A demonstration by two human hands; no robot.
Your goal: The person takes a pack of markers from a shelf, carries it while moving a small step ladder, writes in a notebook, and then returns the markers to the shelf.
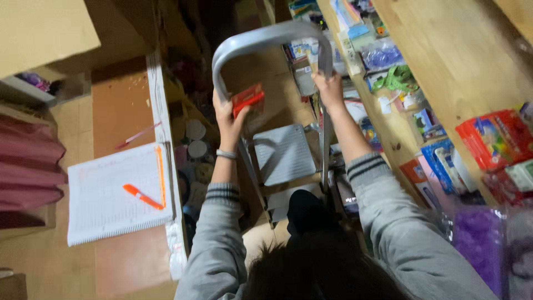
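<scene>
From above I see both hands steadying the grey stepladder (283, 153) at twelve o'clock: left hand (229, 114) grip clamped on rail and red packet (247, 99), right hand (328, 89) clamped on the opposite rail.

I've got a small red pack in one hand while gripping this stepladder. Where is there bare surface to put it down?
Bare patches: the brown desk top above the open notebook and below it, and the stepladder's grey step. The left hand holds the red pack against the ladder rail; the right hand grips the other side. The wooden shelves at right are crowded along their edges.
</scene>
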